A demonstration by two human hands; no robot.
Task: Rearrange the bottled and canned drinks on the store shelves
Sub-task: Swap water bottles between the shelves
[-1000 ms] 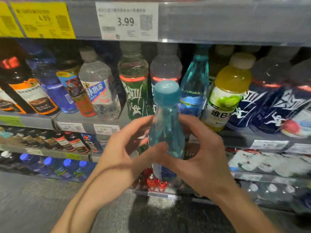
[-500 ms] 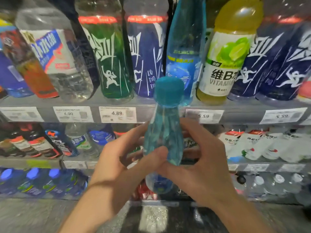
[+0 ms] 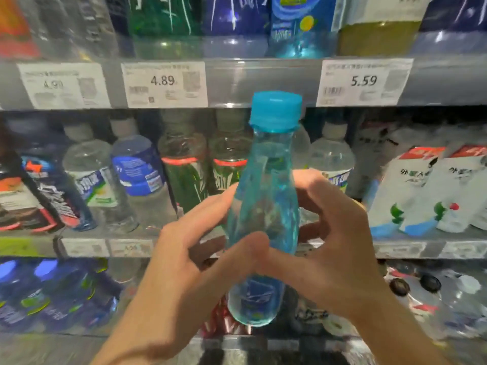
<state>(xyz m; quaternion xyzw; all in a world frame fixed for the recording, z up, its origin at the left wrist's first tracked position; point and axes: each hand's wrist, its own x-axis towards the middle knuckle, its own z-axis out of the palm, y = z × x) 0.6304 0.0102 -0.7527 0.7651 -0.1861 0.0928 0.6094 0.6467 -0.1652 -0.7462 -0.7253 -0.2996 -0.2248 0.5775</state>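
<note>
A slim turquoise bottle (image 3: pixel 263 206) with a matching cap (image 3: pixel 276 109) is held upright in front of the shelves, its cap level with the price rail (image 3: pixel 237 83) and its base hanging free below. It is clasped at the waist from both sides: the left hand (image 3: pixel 195 262) is curled round it with the thumb pressed across the front, and the right hand (image 3: pixel 334 241) is curled round the other flank, its thumb meeting the left thumb on the bottle. A matching turquoise bottle (image 3: pixel 300 30) is seen above the rail, just right of the cap, so that row is judged the likely home. For a clean placement, the bottle would best be kept vertical, lifted clear of the rail's lip, and set down base first with its label turned outward, the neighbours being left undisturbed. On the held bottle, a blue label low on the body is too blurred to be read. On the rail, a tag (image 3: pixel 164 83) left of the cap reads 4.89, another (image 3: pixel 365 81) right of it reads 5.59, and a third (image 3: pixel 60 84) further left seems to read 4.9, the last digit being unclear. Below and right of the rail, white packs (image 3: pixel 411 188) carry Chinese characters that cannot be made out.
</note>
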